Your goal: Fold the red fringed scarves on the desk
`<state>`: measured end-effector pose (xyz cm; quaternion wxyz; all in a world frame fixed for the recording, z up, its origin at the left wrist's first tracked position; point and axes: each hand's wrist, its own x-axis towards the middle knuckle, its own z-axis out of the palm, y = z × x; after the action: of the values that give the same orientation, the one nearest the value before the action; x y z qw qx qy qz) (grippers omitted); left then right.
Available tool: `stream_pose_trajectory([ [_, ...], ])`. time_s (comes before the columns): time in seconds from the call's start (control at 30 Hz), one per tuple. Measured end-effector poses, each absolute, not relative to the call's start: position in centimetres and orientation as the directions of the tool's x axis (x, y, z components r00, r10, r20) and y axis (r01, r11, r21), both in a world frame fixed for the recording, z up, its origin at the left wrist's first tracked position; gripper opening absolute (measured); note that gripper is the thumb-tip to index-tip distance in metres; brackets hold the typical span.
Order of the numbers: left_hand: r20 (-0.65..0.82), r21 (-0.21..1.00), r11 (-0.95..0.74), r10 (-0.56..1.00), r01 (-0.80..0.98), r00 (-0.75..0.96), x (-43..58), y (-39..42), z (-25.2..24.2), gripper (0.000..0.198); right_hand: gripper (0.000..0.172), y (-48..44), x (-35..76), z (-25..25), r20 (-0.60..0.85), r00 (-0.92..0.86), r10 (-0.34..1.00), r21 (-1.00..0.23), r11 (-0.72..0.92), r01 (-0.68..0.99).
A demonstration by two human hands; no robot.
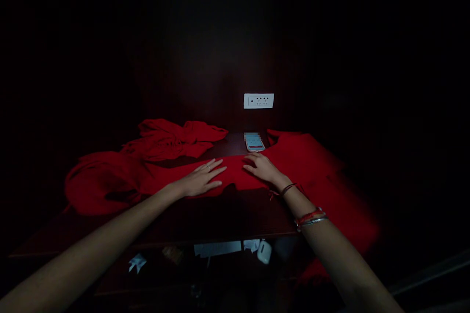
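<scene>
A long piece of red cloth (235, 172) lies across a dark wooden tabletop, spreading wide at the right and bunching into a loose heap at the left. My left hand (201, 178) rests flat on its narrow middle stretch, fingers spread. On the same stretch, a little to the right, my right hand (261, 166) lies palm down with its fingers extended and slightly bent. Neither hand grips the cloth. Part of the cloth hangs over the table's right side beneath my right forearm. Whether it is a garment or a scarf is unclear in the dim light.
More crumpled red fabric (172, 139) sits behind at the left. A lit phone (254, 142) lies beyond my right hand, under a white wall socket (259, 100). Below the table's front edge are papers (217, 249) and a white earphone case (264, 252).
</scene>
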<state>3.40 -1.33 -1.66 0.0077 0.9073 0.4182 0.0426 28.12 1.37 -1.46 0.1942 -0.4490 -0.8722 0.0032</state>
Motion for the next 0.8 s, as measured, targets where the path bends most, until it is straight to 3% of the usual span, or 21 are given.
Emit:
stream_pose_trajectory([
  [0.13, 0.059, 0.035, -0.720, 0.693, 0.693, 0.718, 1.7, -4.7, -1.8, 0.061, 0.044, -1.6, 28.2, -1.6, 0.211, -0.735, 0.644, -0.147, 0.764, 0.628],
  [0.23, 0.079, -0.041, -0.743, 0.664, 0.668, 0.743, -1.0, -5.5, -1.0, 0.048, 0.042, -3.3, 28.5, -2.4, 0.232, -0.716, 0.658, -0.064, 0.745, 0.664],
  [0.37, -0.006, -0.139, -0.716, 0.691, 0.684, 0.722, -3.1, -5.5, -0.2, 0.053, 0.041, -4.6, 28.1, -2.3, 0.294, -0.707, 0.643, 0.032, 0.733, 0.680],
  [0.47, 0.028, -0.138, -0.699, 0.705, 0.702, 0.708, -3.2, -5.1, 0.5, 0.042, 0.044, -5.6, 26.4, -1.7, 0.331, -0.736, 0.591, 0.085, 0.758, 0.647],
  [0.57, 0.083, -0.129, -0.654, 0.742, 0.745, 0.666, -3.4, -4.4, 1.5, 0.031, 0.034, -6.2, 24.1, -1.6, 0.337, -0.729, 0.596, 0.120, 0.741, 0.661],
  [0.67, 0.108, -0.147, -0.608, 0.774, 0.780, 0.624, -4.1, -4.1, 2.2, 0.032, 0.020, -6.0, 22.5, -2.0, 0.306, -0.712, 0.632, 0.161, 0.702, 0.693],
  [0.8, 0.115, -0.150, -0.643, 0.743, 0.751, 0.659, -3.6, -5.9, 1.8, 0.038, 0.018, -5.1, 22.3, -2.0, 0.247, -0.747, 0.618, 0.209, 0.718, 0.664],
])
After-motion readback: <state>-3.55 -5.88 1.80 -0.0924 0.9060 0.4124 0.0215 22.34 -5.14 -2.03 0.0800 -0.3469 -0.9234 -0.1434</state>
